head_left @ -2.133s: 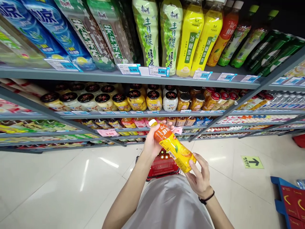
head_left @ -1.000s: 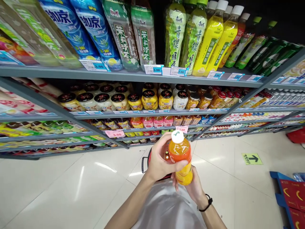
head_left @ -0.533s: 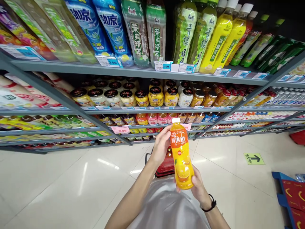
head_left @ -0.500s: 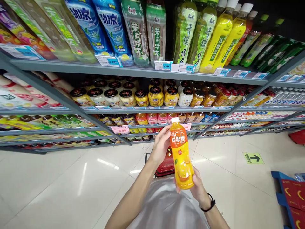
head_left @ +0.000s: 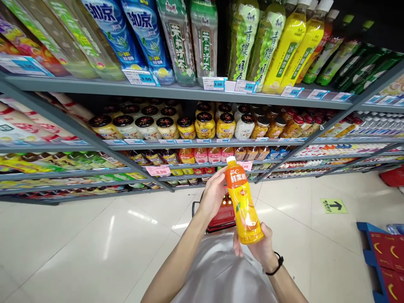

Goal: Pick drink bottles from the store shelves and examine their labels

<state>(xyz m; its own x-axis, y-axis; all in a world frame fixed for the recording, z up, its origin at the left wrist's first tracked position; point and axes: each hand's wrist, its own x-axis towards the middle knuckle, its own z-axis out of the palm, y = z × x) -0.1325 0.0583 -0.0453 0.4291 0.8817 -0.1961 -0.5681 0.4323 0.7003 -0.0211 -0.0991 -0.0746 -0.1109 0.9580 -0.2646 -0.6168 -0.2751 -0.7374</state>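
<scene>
I hold an orange juice bottle point(head_left: 243, 203) with a white cap, upright and slightly tilted, in front of my chest. My left hand point(head_left: 213, 195) is wrapped round its upper part from the left. My right hand point(head_left: 259, 248), with a black band on the wrist, cups the bottle's base from below. The label faces me. A red shopping basket point(head_left: 221, 216) sits on the floor just beyond my hands, partly hidden by them.
Grey store shelves point(head_left: 176, 90) run across the view with tall drink bottles on top, jars point(head_left: 205, 125) on the row below and small packs lower down. The glossy tiled floor shows a green arrow sticker point(head_left: 333, 205). A blue and red crate point(head_left: 383, 256) stands at the right.
The bottle went from tilted with its cap towards me to upright with the label facing me. It has since leaned slightly, with both hands staying on it.
</scene>
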